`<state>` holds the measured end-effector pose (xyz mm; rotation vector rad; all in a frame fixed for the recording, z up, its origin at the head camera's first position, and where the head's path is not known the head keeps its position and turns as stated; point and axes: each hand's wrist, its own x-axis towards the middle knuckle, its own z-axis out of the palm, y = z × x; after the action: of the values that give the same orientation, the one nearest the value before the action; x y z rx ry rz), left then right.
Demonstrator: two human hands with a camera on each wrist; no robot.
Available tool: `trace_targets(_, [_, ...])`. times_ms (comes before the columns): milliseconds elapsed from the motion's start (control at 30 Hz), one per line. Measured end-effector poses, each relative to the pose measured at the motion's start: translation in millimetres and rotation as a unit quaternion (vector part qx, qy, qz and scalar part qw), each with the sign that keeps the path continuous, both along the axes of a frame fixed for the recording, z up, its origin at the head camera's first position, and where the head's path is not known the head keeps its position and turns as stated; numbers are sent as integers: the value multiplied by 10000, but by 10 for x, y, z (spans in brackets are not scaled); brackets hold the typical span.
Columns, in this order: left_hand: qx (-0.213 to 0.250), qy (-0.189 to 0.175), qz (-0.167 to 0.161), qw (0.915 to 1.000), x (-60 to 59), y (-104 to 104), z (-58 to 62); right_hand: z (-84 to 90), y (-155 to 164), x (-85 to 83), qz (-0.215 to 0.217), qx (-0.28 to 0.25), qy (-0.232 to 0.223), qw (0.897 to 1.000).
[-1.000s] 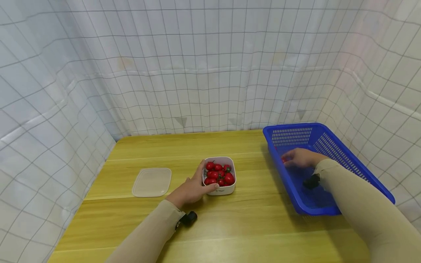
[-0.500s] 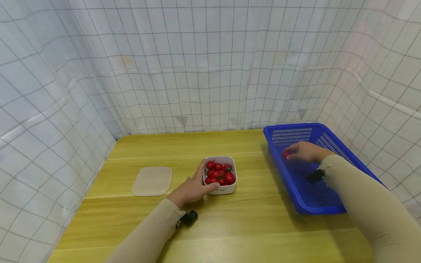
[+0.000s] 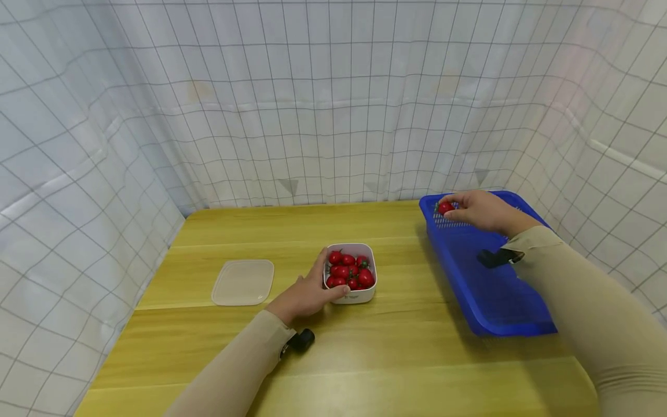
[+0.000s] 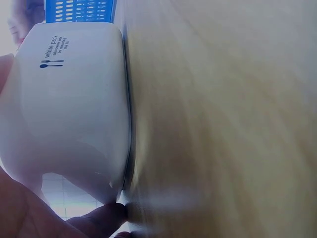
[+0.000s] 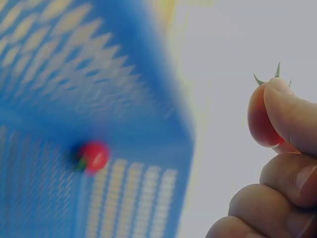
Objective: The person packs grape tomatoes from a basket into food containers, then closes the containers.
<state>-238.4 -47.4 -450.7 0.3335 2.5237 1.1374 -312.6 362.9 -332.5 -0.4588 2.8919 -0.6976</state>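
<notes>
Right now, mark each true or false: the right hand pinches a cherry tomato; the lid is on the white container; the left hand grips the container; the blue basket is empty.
1. The right hand pinches a cherry tomato. True.
2. The lid is on the white container. False: it lies on the table beside it.
3. The left hand grips the container. True.
4. The blue basket is empty. False: the right wrist view shows one loose tomato inside.

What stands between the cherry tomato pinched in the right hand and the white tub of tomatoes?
Nothing visible. The right hand holds the red cherry tomato above the blue plastic basket; only bare wooden table separates it from the white tub.
</notes>
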Motion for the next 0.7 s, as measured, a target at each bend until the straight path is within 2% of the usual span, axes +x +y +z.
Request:
trace_targets(100, [11,13,-8,10000,9,4,13,97,-268,19,296,-112,42,9995])
trace_targets(200, [58,54,-31,10000,17,6,13,115,-566,35,586,-163,-81,9981])
trace_targets(467, [33,-52,-3,10000,6,7,2,-43,-1173,50,1334,-171,-516,9896])
trace_targets(700, [-55,-57,20,10000,-6,3,-13,-126,-1449,72,1606,83,-681,9846])
